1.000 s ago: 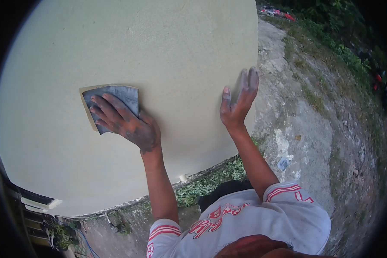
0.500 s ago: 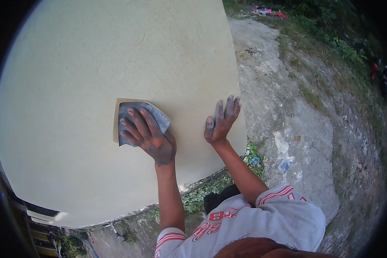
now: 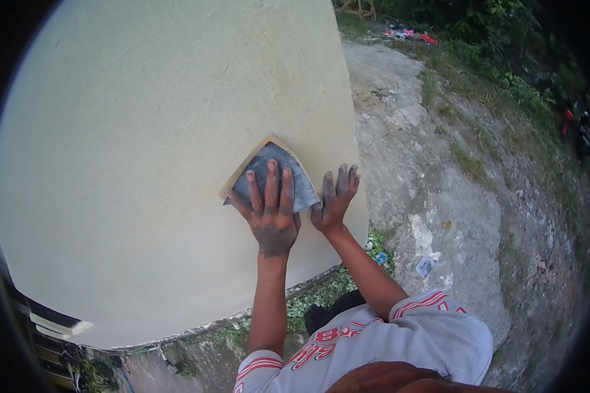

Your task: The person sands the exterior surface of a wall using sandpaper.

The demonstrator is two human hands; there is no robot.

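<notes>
My left hand lies with spread fingers on a sheet of sandpaper, pressing it against the pale wall. The sheet is dark grey on the face under my fingers, and a tan layer shows along its upper edges. Its right corner comes close to my right thumb. Near the wall's right edge, my right hand rests with fingers stretched and holds nothing. Grey dust coats the fingers of my right hand and the back of my left.
Beyond the wall's right edge lies rough grey ground, with a scrap of litter on it. Low green plants grow along the wall's foot. Bushes stand at the upper right, near scattered red and pink items.
My left hand and the sandpaper have moved right along the wall, and the sheet has turned clockwise. My right hand has shifted slightly down and left in view, still open.
</notes>
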